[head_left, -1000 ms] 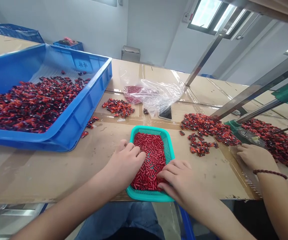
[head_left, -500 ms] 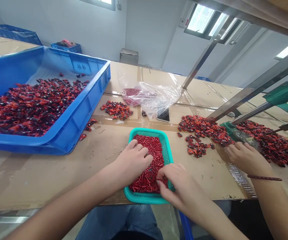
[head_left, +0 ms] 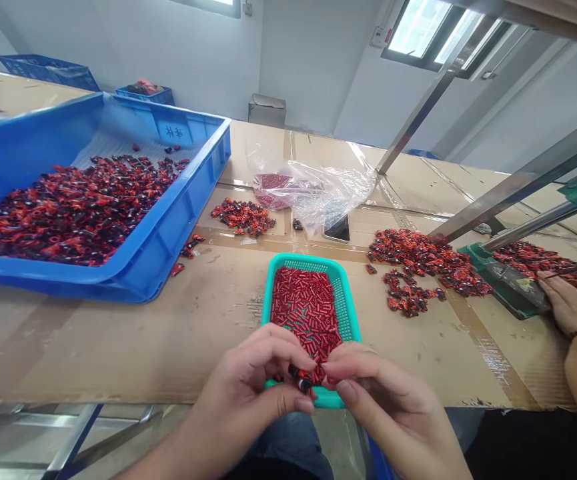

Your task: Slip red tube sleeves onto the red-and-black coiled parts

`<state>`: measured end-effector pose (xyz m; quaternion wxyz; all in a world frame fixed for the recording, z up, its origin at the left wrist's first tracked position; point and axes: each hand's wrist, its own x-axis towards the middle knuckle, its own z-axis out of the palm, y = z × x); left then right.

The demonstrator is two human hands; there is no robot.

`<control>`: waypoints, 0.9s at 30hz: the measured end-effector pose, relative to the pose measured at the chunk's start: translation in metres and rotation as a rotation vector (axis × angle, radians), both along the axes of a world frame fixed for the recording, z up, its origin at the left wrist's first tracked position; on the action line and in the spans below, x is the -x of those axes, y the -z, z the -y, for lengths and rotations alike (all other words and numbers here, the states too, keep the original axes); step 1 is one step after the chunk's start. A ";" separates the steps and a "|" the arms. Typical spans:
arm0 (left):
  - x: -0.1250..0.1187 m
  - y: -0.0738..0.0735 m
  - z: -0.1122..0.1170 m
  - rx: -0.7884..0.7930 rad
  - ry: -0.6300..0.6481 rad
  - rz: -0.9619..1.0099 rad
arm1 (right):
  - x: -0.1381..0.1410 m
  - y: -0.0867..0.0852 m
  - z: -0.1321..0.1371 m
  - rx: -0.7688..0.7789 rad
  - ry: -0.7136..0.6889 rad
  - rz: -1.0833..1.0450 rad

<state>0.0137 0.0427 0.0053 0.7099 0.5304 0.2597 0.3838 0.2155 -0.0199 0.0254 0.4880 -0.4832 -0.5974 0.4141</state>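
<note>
In my left hand [head_left: 263, 380] a small black and orange-red plastic part [head_left: 301, 379] is pinched between thumb and fingers. My right hand [head_left: 383, 393] is closed in a pinch close beside it, with a small red tube [head_left: 326, 381] mostly hidden at the fingertips. Both hands meet over the near end of a green plastic basket [head_left: 349, 310]. Many short red tubes [head_left: 305, 303] cover the basket's floor, with patches of green showing through.
At left stands a large blue crate [head_left: 168, 233] of black and red parts. Piles of the same parts [head_left: 411, 253] lie on the cardboard-covered table. A phone [head_left: 337, 227], a plastic bag [head_left: 313, 193] and a metal frame [head_left: 418, 100] are behind. Another person's hand [head_left: 575, 303] works at right by a green fixture [head_left: 508, 280].
Both my hands have come back toward me from inside the basket and closer together; the left now shows a black and orange-red part. The other person's hand has moved right.
</note>
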 end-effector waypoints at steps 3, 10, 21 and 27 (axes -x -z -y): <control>0.000 -0.002 0.008 -0.103 -0.109 -0.037 | 0.005 -0.005 0.002 -0.091 0.000 0.037; 0.003 -0.004 0.010 -0.604 -0.228 -0.168 | 0.006 -0.015 -0.003 -0.341 -0.109 0.314; 0.005 0.000 0.010 -0.844 -0.244 -0.244 | 0.008 -0.016 0.000 -0.459 -0.074 0.466; 0.005 -0.001 0.013 -0.884 -0.229 -0.251 | 0.008 -0.013 -0.001 -0.465 -0.031 0.484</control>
